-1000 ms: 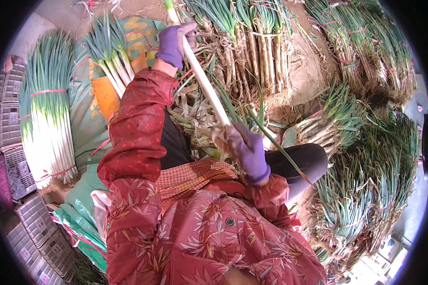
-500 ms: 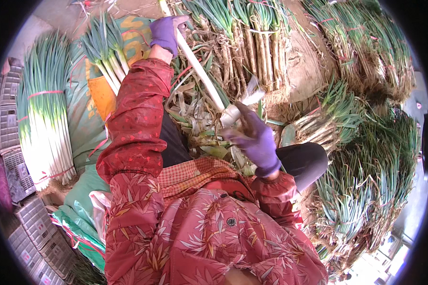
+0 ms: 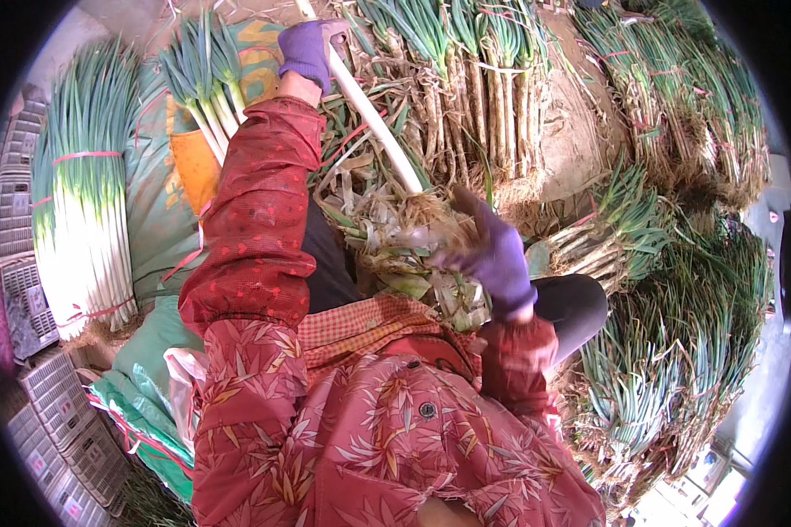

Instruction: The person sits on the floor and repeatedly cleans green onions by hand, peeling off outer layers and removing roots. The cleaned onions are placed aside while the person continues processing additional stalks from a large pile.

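My left hand (image 3: 306, 51), in a purple glove, is closed round the upper part of a long green onion (image 3: 371, 120). Its white stalk slants down to the right, ending in a brown tuft of roots (image 3: 431, 213). Beside those roots is my right hand (image 3: 501, 255), also gloved in purple and partly blurred. Its fingers look spread apart, with nothing visible between them. Below both hands lies a heap of peeled leaves and skins (image 3: 395, 255), between my legs.
Left of me stand a tied bundle of cleaned green onions (image 3: 86, 206), a smaller bunch (image 3: 204, 79) and grey plastic crates (image 3: 60, 400). Unpeeled bundles (image 3: 501, 97) lie ahead. More heaps (image 3: 668, 351) line the right side.
My right hand has moved slightly right and down, away from the stalk. The loose white skin by its fingers is no longer seen there, and the roots now show. My left hand keeps its grip.
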{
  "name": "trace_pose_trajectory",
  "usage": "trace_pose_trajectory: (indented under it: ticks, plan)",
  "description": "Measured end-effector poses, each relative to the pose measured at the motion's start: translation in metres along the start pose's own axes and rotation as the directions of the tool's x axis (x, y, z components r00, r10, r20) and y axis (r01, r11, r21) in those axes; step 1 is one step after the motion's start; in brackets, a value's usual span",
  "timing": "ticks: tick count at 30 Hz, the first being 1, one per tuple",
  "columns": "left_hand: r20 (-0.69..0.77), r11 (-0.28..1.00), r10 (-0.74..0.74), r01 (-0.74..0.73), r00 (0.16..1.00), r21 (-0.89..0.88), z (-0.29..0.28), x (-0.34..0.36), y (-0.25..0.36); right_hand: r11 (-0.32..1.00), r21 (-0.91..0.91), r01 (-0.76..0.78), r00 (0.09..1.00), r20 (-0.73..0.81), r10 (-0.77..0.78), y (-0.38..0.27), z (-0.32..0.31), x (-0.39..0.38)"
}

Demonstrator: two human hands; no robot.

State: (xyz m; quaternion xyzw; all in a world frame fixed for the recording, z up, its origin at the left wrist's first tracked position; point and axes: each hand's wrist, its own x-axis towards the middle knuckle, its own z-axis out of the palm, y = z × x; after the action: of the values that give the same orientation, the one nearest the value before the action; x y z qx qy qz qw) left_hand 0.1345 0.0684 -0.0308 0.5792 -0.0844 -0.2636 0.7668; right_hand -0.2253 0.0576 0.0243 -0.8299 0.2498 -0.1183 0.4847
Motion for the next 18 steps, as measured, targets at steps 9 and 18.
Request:
trace_pose_trajectory:
  ticks: [9, 18]
  plan:
    - [0.054, 0.995, 0.086, -0.082, 0.995, -0.061, 0.003, -0.013, 0.006, 0.869, 0.453, 0.201, 0.965, 0.060, -0.254, 0.026, 0.050, 0.027]
    - [-0.082, 0.912, 0.253, -0.209, 0.964, 0.353, -0.125, 0.082, 0.056, 0.782, 0.296, -0.548, 0.836, 0.156, 0.527, 0.071, 0.033, -0.050]
